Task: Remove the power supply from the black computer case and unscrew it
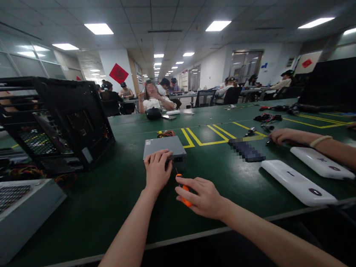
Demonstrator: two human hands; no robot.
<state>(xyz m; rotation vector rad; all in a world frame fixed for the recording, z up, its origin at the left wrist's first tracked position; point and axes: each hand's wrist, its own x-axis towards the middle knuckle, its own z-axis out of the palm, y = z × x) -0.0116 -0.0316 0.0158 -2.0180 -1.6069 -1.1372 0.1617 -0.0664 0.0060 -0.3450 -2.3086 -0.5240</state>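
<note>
A grey computer power supply unit (164,144) lies on the green table, with a bundle of coloured cables (166,133) behind it. My left hand (158,170) grips its near left edge, fingers over the top and thumb down by the front face. In my right hand (203,194) is a screwdriver with an orange handle (185,196). Its thin shaft points away from me, up to the near face of the power supply unit beside the socket. Whether the tip sits on a screw is too small to tell.
At left stand a black computer case (81,118) and a larger grey metal box (23,219). To the right lie a dark phone-like slab (246,149), two white devices (296,182) and loose cables (268,117). Another person's hand (283,136) reaches in there.
</note>
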